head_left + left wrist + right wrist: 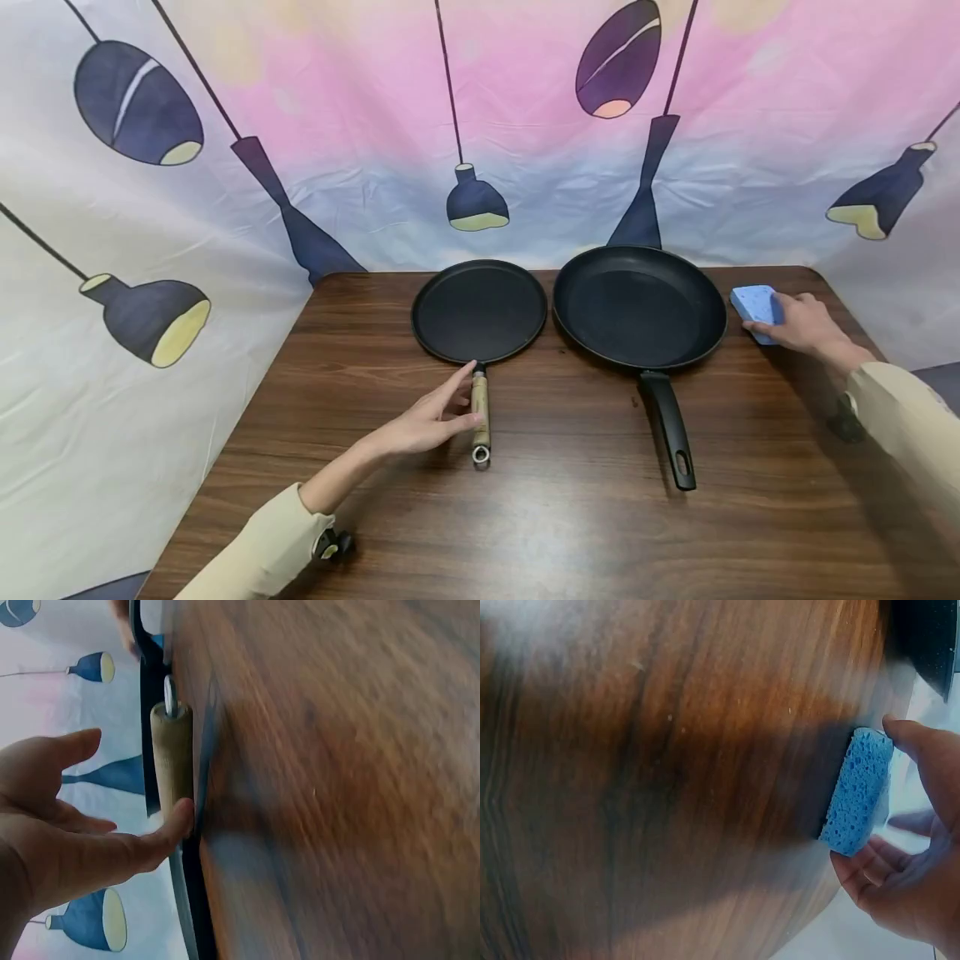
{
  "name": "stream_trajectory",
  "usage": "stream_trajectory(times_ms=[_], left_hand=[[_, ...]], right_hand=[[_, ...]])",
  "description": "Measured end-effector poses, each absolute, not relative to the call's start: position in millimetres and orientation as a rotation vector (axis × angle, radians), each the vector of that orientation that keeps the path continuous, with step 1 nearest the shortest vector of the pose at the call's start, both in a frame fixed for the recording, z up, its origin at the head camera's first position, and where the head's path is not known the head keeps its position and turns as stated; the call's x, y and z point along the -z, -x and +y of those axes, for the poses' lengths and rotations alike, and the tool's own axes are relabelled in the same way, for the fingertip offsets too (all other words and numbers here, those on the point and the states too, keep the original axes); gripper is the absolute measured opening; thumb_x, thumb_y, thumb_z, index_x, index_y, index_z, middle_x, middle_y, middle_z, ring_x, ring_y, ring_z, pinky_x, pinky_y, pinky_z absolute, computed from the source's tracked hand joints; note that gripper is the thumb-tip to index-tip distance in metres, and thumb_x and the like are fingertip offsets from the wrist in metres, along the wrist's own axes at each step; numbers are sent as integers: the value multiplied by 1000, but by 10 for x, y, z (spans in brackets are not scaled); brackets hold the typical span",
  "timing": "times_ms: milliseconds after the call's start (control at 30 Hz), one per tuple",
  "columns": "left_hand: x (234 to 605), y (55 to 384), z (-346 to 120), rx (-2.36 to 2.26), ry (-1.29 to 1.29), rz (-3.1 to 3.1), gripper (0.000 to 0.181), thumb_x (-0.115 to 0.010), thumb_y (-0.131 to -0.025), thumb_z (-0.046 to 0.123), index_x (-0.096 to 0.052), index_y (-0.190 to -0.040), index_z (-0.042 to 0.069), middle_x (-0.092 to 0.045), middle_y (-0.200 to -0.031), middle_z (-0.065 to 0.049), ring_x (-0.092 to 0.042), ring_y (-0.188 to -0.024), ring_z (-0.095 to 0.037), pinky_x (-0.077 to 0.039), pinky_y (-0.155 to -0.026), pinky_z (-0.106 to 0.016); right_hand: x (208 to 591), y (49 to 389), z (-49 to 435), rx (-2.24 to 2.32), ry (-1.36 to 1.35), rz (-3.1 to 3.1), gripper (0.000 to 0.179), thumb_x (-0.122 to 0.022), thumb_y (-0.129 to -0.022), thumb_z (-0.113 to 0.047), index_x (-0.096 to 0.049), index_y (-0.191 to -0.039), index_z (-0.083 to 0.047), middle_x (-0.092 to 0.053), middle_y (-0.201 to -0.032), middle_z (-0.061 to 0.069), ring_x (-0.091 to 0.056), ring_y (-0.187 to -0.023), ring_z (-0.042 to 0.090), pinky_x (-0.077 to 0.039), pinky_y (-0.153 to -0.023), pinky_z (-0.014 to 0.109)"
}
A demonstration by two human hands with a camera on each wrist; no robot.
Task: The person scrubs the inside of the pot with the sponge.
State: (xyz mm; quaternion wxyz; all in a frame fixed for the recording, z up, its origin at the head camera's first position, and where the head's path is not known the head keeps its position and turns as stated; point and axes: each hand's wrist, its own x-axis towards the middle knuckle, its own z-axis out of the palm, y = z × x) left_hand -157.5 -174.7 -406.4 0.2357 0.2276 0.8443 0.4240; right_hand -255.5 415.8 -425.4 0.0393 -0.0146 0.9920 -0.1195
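On the left lies a flat round black crepe pan (480, 308), its wooden handle (481, 408) pointing toward me. My left hand (423, 423) is beside that handle, fingers extended and thumb apart; in the left wrist view one fingertip appears to touch the wooden handle (172, 761). At the far right, my right hand (813, 325) holds a light blue sponge (757, 304) between thumb and fingers. The right wrist view shows the porous side of the sponge (859, 791) at the tabletop; whether it rests there is unclear.
Between the crepe pan and the sponge lies a larger, deeper black frying pan (637, 308), its black handle (667, 425) toward me. Everything is on a dark wood table (555, 533). A cloth printed with lamps (375, 192) hangs behind the table's back edge.
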Motion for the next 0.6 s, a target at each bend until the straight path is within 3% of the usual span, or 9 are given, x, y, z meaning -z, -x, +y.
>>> stream_trajectory(times_ms=[133,300,600], left_hand=[[4090,1566,-1682,-1252,-447,2259,88,-65,-102,24,-6,-165,11,-26,-164,-27,-49,-138,-43,-47,-111,-57],[4118,1556,-1664,-1355,-174,2152,94,-75,-94,25,-12,-165,19,-33,-159,-21,-49,-136,-34,-48,-108,-47],[4135,1613,-1646,-1374,-142,2091,95,-78,-91,20,-17,-164,20,-29,-158,-19,-49,-131,-31,-51,-98,-34]], right_hand=[[4241,2524,4167,362,13,3093,86,-65,-97,-34,-29,-139,32,-42,-125,54,-37,-117,64,-39,-96,72],[4170,2524,4139,404,8,3141,81,-68,-93,-28,-35,-134,34,-46,-119,54,-39,-114,64,-38,-97,73],[3942,2592,3834,532,-7,3208,85,-72,-90,-31,-36,-139,27,-44,-126,51,-37,-118,62,-38,-95,72]])
